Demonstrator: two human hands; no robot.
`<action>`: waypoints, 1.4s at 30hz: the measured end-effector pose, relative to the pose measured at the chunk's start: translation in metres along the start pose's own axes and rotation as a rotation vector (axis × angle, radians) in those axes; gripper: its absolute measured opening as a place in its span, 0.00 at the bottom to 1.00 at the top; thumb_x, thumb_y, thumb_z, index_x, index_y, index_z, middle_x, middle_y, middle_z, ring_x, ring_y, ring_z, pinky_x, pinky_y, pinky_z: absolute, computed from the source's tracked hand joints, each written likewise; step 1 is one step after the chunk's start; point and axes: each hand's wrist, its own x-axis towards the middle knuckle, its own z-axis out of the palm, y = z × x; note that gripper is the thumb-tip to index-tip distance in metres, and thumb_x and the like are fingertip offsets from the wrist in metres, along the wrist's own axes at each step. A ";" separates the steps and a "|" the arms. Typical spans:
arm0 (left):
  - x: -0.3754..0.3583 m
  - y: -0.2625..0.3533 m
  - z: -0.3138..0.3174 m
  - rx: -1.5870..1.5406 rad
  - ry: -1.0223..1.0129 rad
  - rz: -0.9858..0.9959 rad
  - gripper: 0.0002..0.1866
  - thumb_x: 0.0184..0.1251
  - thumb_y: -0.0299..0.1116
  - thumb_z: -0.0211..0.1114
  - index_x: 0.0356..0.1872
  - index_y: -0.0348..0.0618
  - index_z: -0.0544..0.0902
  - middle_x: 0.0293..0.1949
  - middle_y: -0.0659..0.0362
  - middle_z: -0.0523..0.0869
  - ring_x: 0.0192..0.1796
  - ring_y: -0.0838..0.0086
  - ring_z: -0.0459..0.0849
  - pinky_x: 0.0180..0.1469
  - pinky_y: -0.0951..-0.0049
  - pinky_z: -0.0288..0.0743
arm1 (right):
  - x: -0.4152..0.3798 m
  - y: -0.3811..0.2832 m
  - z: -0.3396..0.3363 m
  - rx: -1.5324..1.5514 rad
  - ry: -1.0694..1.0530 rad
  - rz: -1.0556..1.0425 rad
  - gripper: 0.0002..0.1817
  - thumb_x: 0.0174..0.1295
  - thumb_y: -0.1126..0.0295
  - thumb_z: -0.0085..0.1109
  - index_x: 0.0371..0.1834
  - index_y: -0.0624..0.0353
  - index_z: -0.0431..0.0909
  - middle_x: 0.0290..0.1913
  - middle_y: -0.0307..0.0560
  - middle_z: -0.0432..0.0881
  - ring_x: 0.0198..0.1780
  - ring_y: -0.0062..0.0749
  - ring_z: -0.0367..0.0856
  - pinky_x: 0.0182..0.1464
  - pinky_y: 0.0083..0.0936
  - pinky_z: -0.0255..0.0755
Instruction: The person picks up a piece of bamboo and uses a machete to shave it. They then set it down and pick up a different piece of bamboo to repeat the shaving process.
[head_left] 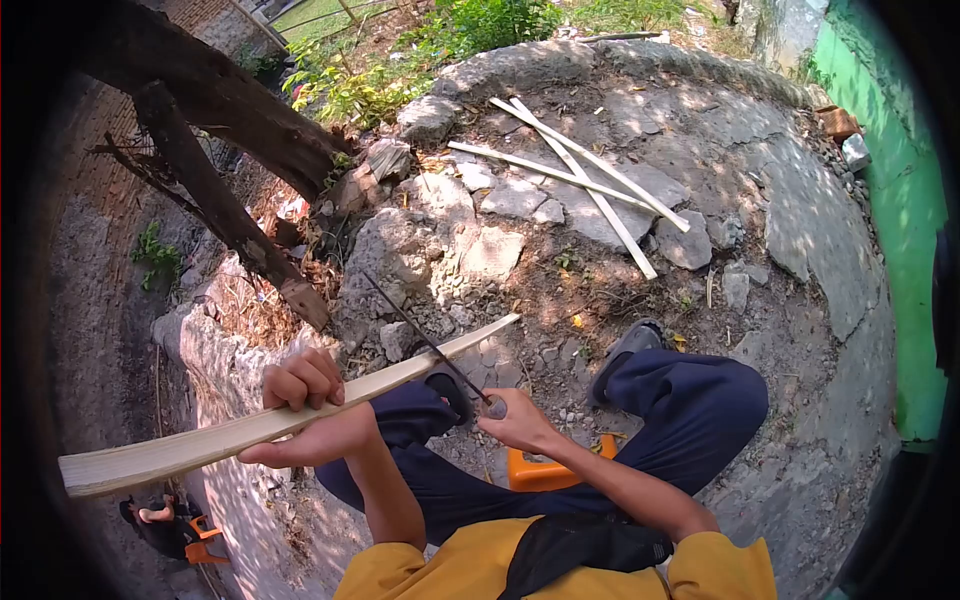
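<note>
No containers in view. Left hand (305, 405) wraps pale bamboo strip (290, 415), fingers curled over top; strip long, flat, slightly curved, slanting across knees. Right hand (520, 420) pinches handle of thin dark blade (425, 340), blade crossing strip (contact point unclear). Cracked concrete ground (800, 230), outdoors; loose pale slats (590, 180) beyond; orange stool (535, 470) underneath.

The knife's (425, 338) handle is hidden inside the right hand (515, 420), and its thin blade is too dark to tell where the edge meets the slat (270, 420). The orange stool (540, 468) shows only a corner between the legs. At the lower left a second person (160, 520) is small, shadowed and hard to make out.
</note>
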 end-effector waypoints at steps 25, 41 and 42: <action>-0.007 -0.002 0.006 -0.098 -0.075 0.022 0.42 0.63 0.83 0.35 0.17 0.51 0.57 0.11 0.65 0.56 0.13 0.81 0.51 0.16 0.79 0.44 | 0.003 0.013 -0.008 -0.098 0.073 -0.021 0.17 0.52 0.66 0.62 0.43 0.66 0.82 0.22 0.52 0.81 0.25 0.38 0.81 0.34 0.37 0.74; 0.003 -0.003 0.000 -0.056 -0.001 -0.015 0.42 0.62 0.84 0.36 0.17 0.50 0.57 0.11 0.65 0.57 0.13 0.81 0.53 0.16 0.79 0.44 | 0.004 0.021 -0.004 -0.161 0.175 -0.057 0.20 0.52 0.65 0.62 0.46 0.66 0.81 0.20 0.54 0.80 0.24 0.35 0.82 0.32 0.35 0.74; 0.004 -0.004 0.001 -0.049 0.019 -0.006 0.42 0.62 0.84 0.35 0.17 0.50 0.57 0.11 0.65 0.57 0.12 0.81 0.52 0.16 0.79 0.44 | -0.001 0.015 -0.005 -0.159 0.177 -0.052 0.20 0.52 0.65 0.62 0.46 0.66 0.81 0.20 0.54 0.80 0.24 0.35 0.82 0.32 0.35 0.74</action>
